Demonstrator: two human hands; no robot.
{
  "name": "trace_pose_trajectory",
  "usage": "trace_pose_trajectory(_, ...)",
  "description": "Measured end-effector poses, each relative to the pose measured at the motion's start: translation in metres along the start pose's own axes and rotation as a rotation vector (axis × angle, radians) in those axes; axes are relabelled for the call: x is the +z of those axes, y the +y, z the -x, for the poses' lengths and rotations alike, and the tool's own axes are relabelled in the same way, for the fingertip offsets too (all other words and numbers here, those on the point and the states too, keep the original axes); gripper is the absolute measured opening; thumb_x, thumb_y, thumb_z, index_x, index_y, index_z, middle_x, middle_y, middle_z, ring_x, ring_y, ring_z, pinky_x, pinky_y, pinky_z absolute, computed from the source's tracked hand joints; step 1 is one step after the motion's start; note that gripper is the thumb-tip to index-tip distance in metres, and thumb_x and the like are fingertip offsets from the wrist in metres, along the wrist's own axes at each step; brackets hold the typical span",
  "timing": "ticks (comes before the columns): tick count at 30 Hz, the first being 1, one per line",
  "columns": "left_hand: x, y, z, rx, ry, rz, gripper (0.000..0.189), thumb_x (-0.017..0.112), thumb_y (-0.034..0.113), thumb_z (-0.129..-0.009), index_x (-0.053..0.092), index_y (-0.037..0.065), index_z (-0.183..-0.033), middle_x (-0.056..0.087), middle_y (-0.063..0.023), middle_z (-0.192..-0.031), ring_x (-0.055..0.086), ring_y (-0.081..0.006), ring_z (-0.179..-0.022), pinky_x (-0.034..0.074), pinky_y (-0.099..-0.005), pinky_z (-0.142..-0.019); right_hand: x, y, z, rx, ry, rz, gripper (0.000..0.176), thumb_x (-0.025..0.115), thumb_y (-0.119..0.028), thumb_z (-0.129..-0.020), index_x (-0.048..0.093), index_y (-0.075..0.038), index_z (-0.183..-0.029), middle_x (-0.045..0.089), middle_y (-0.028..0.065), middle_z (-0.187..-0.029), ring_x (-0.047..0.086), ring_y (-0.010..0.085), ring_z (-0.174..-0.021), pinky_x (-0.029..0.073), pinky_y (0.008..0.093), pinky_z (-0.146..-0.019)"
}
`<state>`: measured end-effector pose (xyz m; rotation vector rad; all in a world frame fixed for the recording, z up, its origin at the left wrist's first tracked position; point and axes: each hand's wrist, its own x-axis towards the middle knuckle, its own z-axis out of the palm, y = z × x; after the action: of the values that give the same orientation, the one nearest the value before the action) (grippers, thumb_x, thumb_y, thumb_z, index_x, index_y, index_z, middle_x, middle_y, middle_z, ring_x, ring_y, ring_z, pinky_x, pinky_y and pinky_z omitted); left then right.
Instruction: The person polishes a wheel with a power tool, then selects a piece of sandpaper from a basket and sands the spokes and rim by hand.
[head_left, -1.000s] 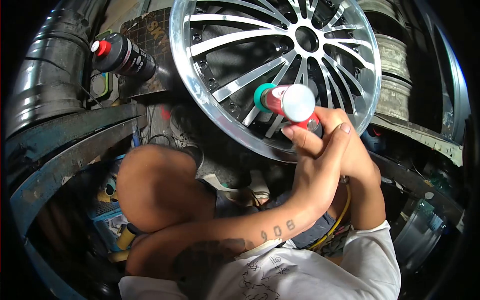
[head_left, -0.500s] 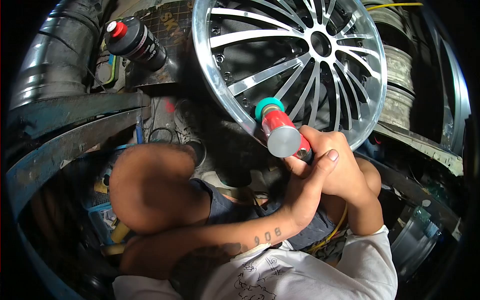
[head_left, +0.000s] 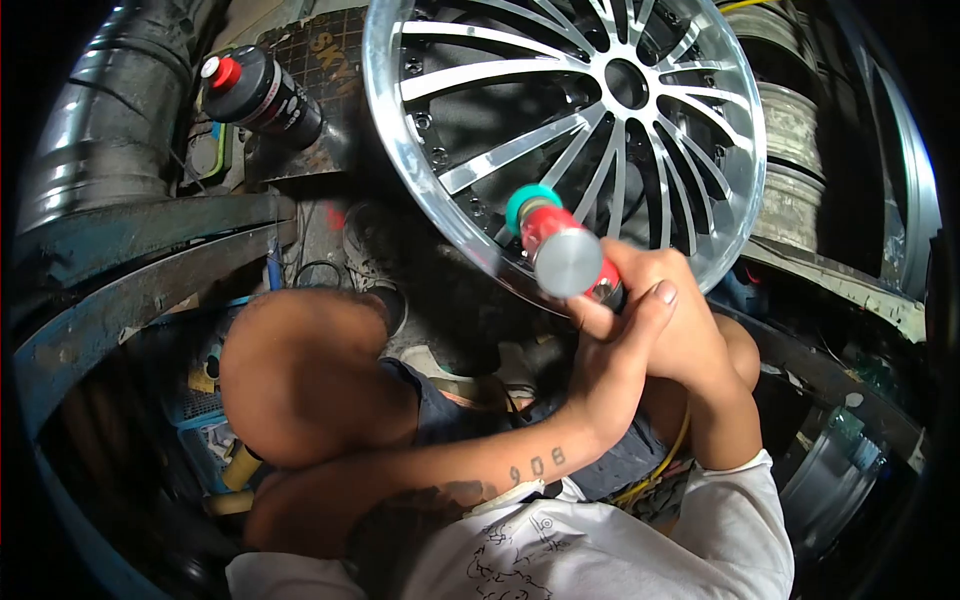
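Polisher (head_left: 553, 240), red-bodied, is clamped in both hands: left hand (head_left: 615, 335) wrapped over right hand (head_left: 705, 335), fingers fully closed around its grip. Its long axis runs up and leftward from them, with the green pad (head_left: 530, 197) at the wheel (head_left: 400, 160), seemingly touching the lower lip.
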<state>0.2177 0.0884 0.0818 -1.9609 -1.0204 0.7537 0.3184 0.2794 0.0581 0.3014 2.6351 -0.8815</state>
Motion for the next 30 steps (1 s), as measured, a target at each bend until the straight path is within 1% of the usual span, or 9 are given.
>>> trace_pose_trajectory(4,0.007,-0.007,-0.018,0.038,-0.015,-0.064,0.042,0.057,0.007,-0.082,0.057,-0.018,-0.116,0.065,-0.0232,-0.119,0.066,-0.0311,-0.114,0.056,-0.0458,-0.108,-0.013,-0.003,-0.003,0.168,0.098,-0.124,0.039,0.08,-0.035,-0.086,0.068,0.001,-0.085,0.065,0.0192,-0.066,0.067,0.037,-0.06,0.052,0.0405,-0.058)
trace_pose_trajectory(10,-0.005,-0.031,-0.017,0.193,-0.06,-0.082,0.044,0.062,0.006,-0.078,0.058,-0.016,-0.115,0.065,-0.0206,-0.117,0.066,-0.0267,-0.112,0.056,-0.0418,-0.107,-0.005,0.0,-0.005,0.122,0.057,-0.203,0.04,0.079,-0.038,-0.085,0.069,0.001,-0.083,0.065,0.0191,-0.065,0.066,0.0374,-0.059,0.052,0.0407,-0.057)
trace_pose_trajectory(12,-0.019,-0.042,-0.027,0.264,-0.135,-0.055,0.042,0.066,0.008,-0.082,0.057,-0.014,-0.116,0.065,-0.017,-0.113,0.066,-0.0208,-0.105,0.057,-0.0351,-0.101,0.002,0.006,-0.002,0.012,0.066,-0.166,0.042,0.079,-0.04,-0.084,0.068,0.0,-0.08,0.066,0.0199,-0.066,0.067,0.0397,-0.061,0.052,0.0421,-0.057)
trace_pose_trajectory(13,-0.02,-0.042,-0.031,0.273,-0.139,-0.057,0.04,0.066,0.009,-0.085,0.057,-0.013,-0.116,0.065,-0.0156,-0.11,0.066,-0.0188,-0.101,0.057,-0.0322,-0.098,-0.002,0.005,-0.002,0.012,-0.042,-0.061,0.043,0.078,-0.041,-0.083,0.067,0.0,-0.078,0.066,0.0216,-0.067,0.068,0.0426,-0.063,0.053,0.0449,-0.058)
trace_pose_trajectory(17,0.023,0.019,-0.038,0.097,0.121,-0.178,0.024,0.056,0.012,-0.098,0.06,-0.007,-0.112,0.066,-0.0123,-0.097,0.067,-0.0171,-0.089,0.056,-0.0249,-0.082,-0.006,0.005,-0.001,0.006,-0.039,-0.074,0.045,0.075,-0.042,-0.085,0.066,0.001,-0.076,0.065,0.0232,-0.066,0.067,0.0437,-0.064,0.054,0.0467,-0.061)
trace_pose_trajectory(20,0.014,0.015,-0.039,0.368,0.002,-0.674,0.037,0.057,0.024,-0.101,0.055,-0.006,-0.122,0.064,-0.0117,-0.104,0.064,-0.0151,-0.091,0.054,-0.0239,-0.085,-0.014,0.011,-0.004,0.098,0.072,-0.167,0.042,0.073,-0.039,-0.087,0.069,0.002,-0.083,0.065,0.0205,-0.064,0.067,0.0401,-0.061,0.053,0.0424,-0.059)
trace_pose_trajectory(23,-0.007,-0.007,-0.046,0.518,-0.057,-0.767,0.043,0.058,0.026,-0.098,0.053,-0.007,-0.126,0.063,-0.0128,-0.11,0.064,-0.0148,-0.095,0.054,-0.0247,-0.088,-0.029,0.016,-0.003,0.178,0.145,-0.182,0.037,0.073,-0.034,-0.09,0.069,0.002,-0.084,0.065,0.0143,-0.062,0.067,0.0272,-0.057,0.052,0.0368,-0.058)
trace_pose_trajectory(27,-0.023,-0.033,-0.037,0.692,-0.102,-0.851,0.052,0.059,0.028,-0.095,0.051,-0.009,-0.131,0.062,-0.0143,-0.118,0.063,-0.0143,-0.099,0.055,-0.0258,-0.091,-0.02,0.024,-0.002,0.063,0.179,-0.328,0.035,0.074,-0.034,-0.09,0.07,0.001,-0.087,0.065,0.0139,-0.064,0.062,0.0272,-0.056,0.051,0.0359,-0.058)
trace_pose_trajectory(30,-0.028,-0.043,-0.028,0.799,-0.126,-0.851,0.059,0.06,0.029,-0.093,0.049,-0.01,-0.135,0.061,-0.0154,-0.124,0.063,-0.014,-0.103,0.056,-0.0267,-0.094,-0.015,0.023,-0.004,0.058,0.045,-0.318,0.04,0.074,-0.037,-0.089,0.07,0.002,-0.084,0.065,0.0169,-0.066,0.065,0.0306,-0.059,0.051,0.04,-0.06)
